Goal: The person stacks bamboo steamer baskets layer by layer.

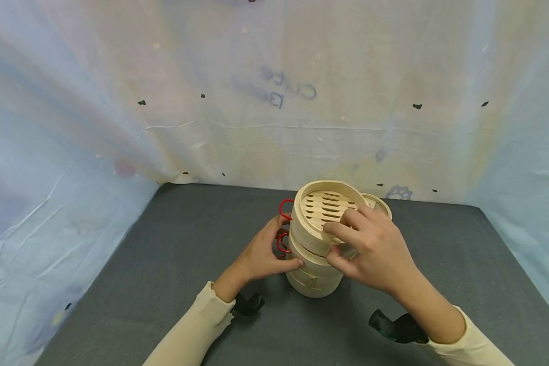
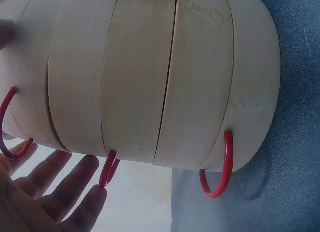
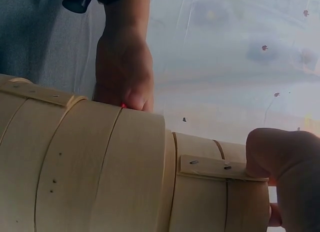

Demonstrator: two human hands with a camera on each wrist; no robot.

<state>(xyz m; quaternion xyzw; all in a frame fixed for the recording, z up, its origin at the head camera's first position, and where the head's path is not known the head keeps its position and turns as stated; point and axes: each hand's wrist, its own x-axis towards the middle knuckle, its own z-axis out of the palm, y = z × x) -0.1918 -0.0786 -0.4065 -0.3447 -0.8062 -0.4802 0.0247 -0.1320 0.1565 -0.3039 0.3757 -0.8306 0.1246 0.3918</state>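
A stack of round bamboo steamer baskets (image 1: 314, 272) with red loop handles (image 1: 282, 243) stands on the dark table; the topmost basket (image 1: 306, 234) is tilted and shows a slatted floor. My right hand (image 1: 375, 244) pinches the top basket's near right rim, thumb outside and fingers over the edge; the right wrist view shows this hand (image 3: 295, 162) at the rim. My left hand (image 1: 263, 249) rests against the stack's left side, thumb on the front and fingers behind the handles. In the left wrist view, its fingers (image 2: 70, 187) look mostly straight beside the bamboo wall.
Behind the stack at the right, another round bamboo piece (image 1: 384, 203) is partly hidden. The dark tabletop (image 1: 187, 244) spreads around the stack. A pale sheet (image 1: 279, 142) hangs along the back and both sides.
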